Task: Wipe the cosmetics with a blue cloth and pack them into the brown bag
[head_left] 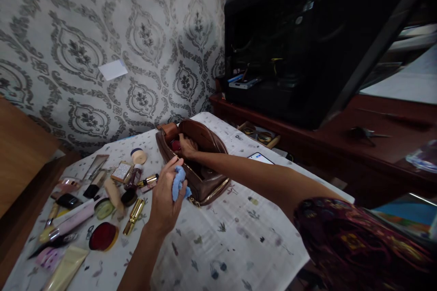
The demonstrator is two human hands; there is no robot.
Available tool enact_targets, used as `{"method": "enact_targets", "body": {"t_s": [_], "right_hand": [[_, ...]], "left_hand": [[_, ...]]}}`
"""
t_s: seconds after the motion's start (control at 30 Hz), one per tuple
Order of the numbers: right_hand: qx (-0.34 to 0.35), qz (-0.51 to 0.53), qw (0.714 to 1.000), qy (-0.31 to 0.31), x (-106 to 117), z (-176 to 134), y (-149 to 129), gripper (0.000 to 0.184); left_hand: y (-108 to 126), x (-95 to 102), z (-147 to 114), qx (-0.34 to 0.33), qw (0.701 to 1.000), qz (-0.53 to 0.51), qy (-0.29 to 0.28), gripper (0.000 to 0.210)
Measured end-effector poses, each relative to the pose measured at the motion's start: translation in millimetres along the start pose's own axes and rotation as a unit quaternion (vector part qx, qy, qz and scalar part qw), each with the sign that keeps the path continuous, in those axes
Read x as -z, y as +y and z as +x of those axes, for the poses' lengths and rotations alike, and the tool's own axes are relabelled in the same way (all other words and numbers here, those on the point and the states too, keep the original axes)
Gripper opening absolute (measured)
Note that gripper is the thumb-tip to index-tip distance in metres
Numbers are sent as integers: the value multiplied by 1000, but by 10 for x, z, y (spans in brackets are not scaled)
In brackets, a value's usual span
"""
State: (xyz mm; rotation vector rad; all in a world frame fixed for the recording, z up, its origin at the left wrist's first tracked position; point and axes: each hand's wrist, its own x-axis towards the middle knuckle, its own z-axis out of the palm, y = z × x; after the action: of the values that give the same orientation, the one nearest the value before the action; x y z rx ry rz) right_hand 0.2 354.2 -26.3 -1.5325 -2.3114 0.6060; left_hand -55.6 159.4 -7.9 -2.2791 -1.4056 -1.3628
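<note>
My left hand (166,193) is closed around a crumpled light-blue cloth (179,183), its fingertips by the zipped edge of a brown handbag (214,187). The bag lies on its side with its mouth open. Inside that opening is my right hand (188,148), fingers curled down beside a small dark-red item (175,146). The bag partly hides those fingers, and what they grip is not clear. Left of the bag lie a gold lipstick tube (134,216), a dark-red round compact (103,236) and a round jar with a cream-coloured side (138,156).
More cosmetics, including a pale squeeze tube (66,269) and a pink tube (73,222), cover the left of the patterned white tablecloth (218,241). A phone (260,158) lies at the right edge. A large black screen (293,50) stands on the dark-red desk (382,138).
</note>
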Motion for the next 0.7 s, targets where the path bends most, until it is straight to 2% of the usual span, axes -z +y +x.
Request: {"method": "enact_targets", "body": {"t_s": [0.13,0.3,0.5,0.63,0.7], "right_hand": [[8,6,1000,7,-18,36,11,58],[-14,12,999,29,-59,83,0,66],[-22,24,999,28,-67,69,-22,71],[-36,41,998,15,63,27,-50,83],[-46,55,997,8,193,25,-67,80]], "left_hand": [[9,4,-1,2,1000,1,1,22],[5,-1,-1,0,1000,4,1,22],[3,-2,-21,6,1000,9,0,25],[8,4,-17,7,1000,13,-3,26],[5,6,-12,5,1000,16,-4,28]]}}
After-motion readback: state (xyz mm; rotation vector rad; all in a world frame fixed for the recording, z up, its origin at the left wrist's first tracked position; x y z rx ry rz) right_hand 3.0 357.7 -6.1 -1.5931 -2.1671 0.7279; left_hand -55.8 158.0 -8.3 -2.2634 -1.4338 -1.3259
